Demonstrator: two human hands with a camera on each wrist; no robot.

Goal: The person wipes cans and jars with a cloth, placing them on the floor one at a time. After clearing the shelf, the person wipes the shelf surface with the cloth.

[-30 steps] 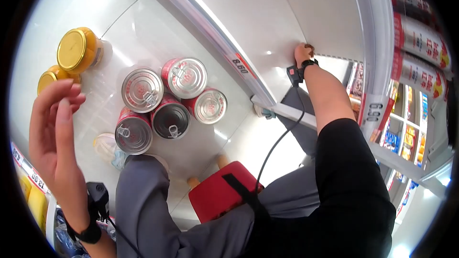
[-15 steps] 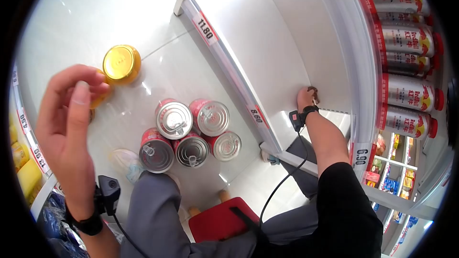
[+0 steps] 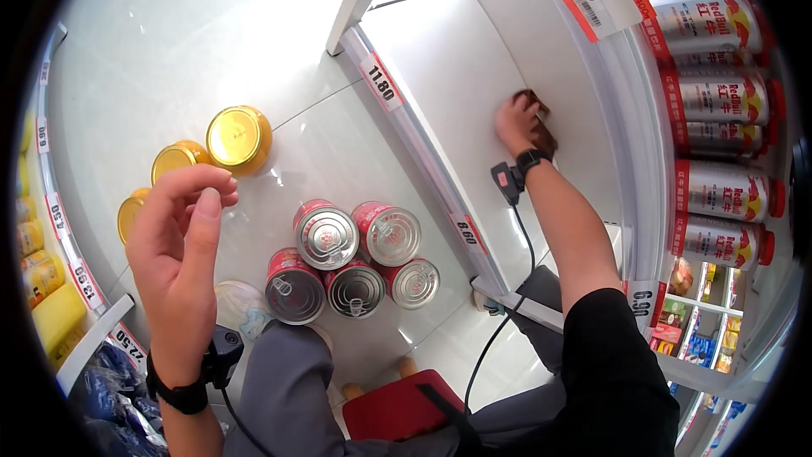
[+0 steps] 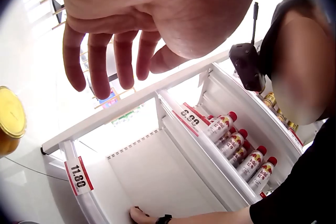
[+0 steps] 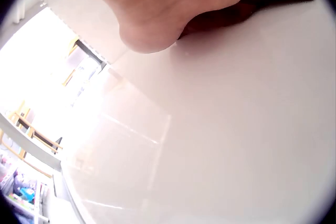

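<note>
Inside a white shelf bay, my right hand holds a brown cloth low against the shelf, near the back panel. In the right wrist view the cloth spreads out from under the palm onto the glossy white surface; the fingertips are hidden there. My left hand is raised over the floor with nothing in it, its fingers loosely bent. From the left wrist its fingers hang apart. Below it on the floor stand jars with gold lids and several ring-pull cans.
Silver drink cans with red caps line the neighbouring shelf on the right. Price labels run along the shelf's front edge. A red stool is below me, and stocked shelves stand at left. A cable hangs from my right wrist.
My right hand has moved with the brown cloth farther along the shelf, away from me, and more of the cloth shows. The head view has shifted; my left hand stays raised and without a load.
</note>
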